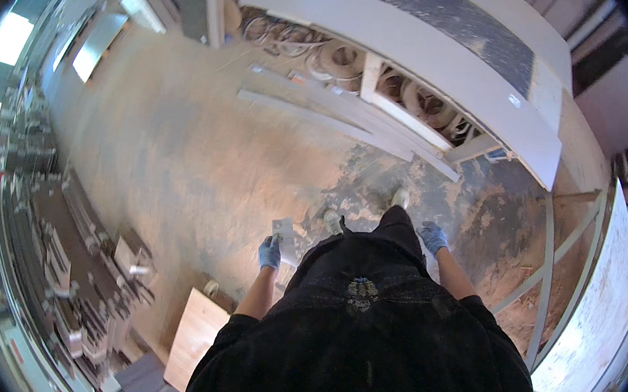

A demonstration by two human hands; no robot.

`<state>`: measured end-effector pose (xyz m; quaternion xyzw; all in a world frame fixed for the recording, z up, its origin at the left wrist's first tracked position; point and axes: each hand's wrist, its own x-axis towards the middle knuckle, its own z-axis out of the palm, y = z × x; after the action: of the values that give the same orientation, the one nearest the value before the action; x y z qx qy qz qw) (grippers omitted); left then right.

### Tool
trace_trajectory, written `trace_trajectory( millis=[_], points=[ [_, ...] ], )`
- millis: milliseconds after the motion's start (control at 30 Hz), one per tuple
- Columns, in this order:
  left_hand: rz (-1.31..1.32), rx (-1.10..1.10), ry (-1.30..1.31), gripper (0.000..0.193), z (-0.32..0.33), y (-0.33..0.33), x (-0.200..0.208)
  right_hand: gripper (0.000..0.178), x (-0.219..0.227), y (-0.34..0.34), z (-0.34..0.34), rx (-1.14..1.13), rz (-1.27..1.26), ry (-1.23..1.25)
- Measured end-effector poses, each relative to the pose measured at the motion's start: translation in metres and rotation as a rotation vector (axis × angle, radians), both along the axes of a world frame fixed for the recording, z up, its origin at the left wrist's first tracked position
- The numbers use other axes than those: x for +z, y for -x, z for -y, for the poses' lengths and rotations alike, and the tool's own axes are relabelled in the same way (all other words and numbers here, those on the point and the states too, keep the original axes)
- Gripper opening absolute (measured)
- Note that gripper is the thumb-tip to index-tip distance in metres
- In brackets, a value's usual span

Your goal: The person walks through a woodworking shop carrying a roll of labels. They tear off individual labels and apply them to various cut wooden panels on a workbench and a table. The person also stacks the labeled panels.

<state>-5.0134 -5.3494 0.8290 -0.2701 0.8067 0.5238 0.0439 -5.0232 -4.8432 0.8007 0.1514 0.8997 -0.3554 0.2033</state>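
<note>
My left hand (269, 254), in a blue-grey glove, hangs low beside my left leg. It is closed on a pale flat sheet (283, 231), which reaches forward past the fingers and down toward my leg; I cannot tell whether it is paper or thin board. My right hand (432, 236), gloved alike, is held out beside my right thigh with its fingers loosely apart. Nothing shows in its grip. Something whitish shows between that wrist and my dark trousers, too small to make out. My shoes (400, 199) stand on the dusty floor.
Ahead stands a long workbench (423, 50) with a white top, rings and offcuts on its shelf. Long pale strips (338, 124) lie on the floor before it. A white-topped table (597, 306) stands right. Stacked boards (74, 262) and a wooden panel (194, 333) are left.
</note>
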Motion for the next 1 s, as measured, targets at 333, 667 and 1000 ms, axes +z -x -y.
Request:
trace_trajectory(
  millis=[333,667,1000],
  points=[
    [-0.212,-0.425,-0.022,0.032,-0.31,0.173,0.032,0.051,0.064,-0.052,-0.245,-0.436,0.096,0.124],
    [-0.452,-1.161,0.013,0.035,-0.626,0.2,0.158,0.049,0.088,-0.144,-0.306,-0.924,-0.099,0.322],
    [-0.321,-1.749,-0.416,0.022,-0.791,0.126,0.204,0.036,0.13,-0.149,-0.243,-1.527,-0.662,0.873]
  ],
)
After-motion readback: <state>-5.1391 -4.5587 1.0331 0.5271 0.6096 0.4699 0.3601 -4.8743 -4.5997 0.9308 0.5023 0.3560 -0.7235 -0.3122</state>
